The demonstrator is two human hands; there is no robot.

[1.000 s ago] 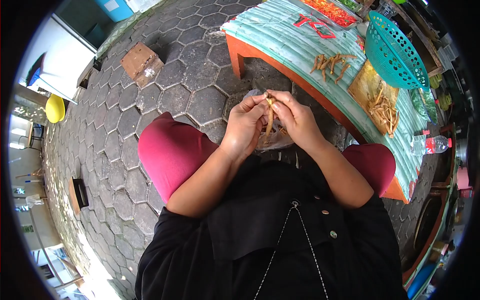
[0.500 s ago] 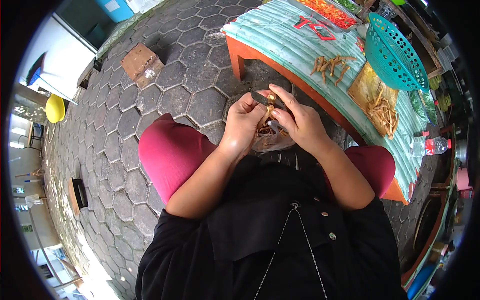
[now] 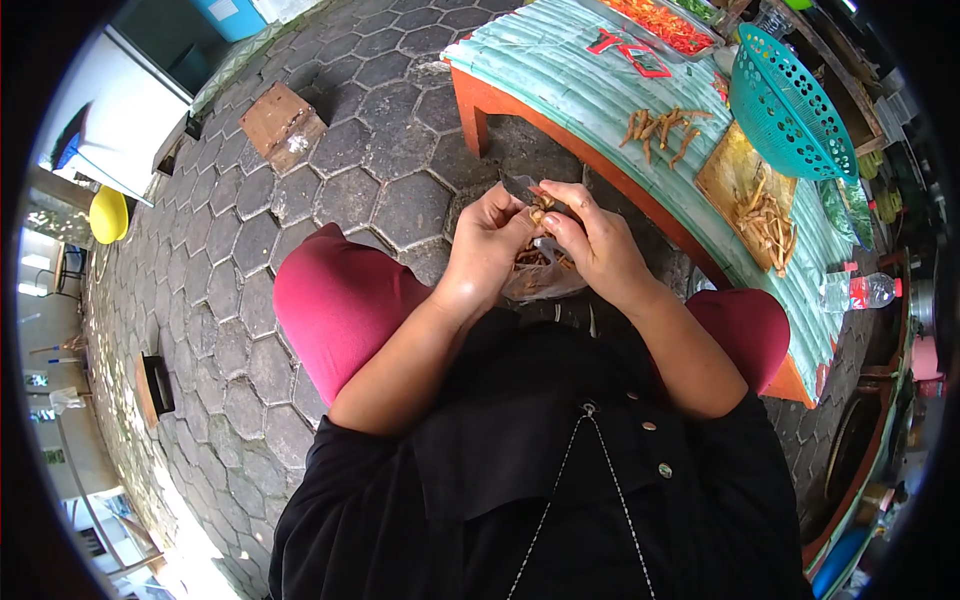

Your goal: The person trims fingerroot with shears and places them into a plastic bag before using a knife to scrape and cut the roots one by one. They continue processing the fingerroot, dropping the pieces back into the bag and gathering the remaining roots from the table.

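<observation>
Above my lap, my left hand (image 3: 484, 240) is closed, its thumb and fingers pinching a small knobbly tan root (image 3: 541, 205), ginger-like in look. My right hand (image 3: 597, 240) is closed against the same root from the other side. A knife with a dark blade (image 3: 517, 188) slants between the hands, its tip toward the upper left. My right fingers seem to be around the handle, which is mostly hidden. Just below the hands, a clear plastic bag (image 3: 545, 285) holds brown roots or peelings, partly covered by my fingers.
The low table (image 3: 545, 60) on the right carries loose roots (image 3: 665, 130), a cutting board (image 3: 722, 180) with peeled roots (image 3: 767, 232), a teal colander (image 3: 790, 105) and a tray of chopped peppers (image 3: 665, 22). A bottle (image 3: 872, 291) lies near its edge. A wooden block (image 3: 282, 125) rests on the paving.
My right fingers have moved down and left around the root, covering more of it. The blade has shifted slightly, and the root appears turned. My left hand stays nearly in place.
</observation>
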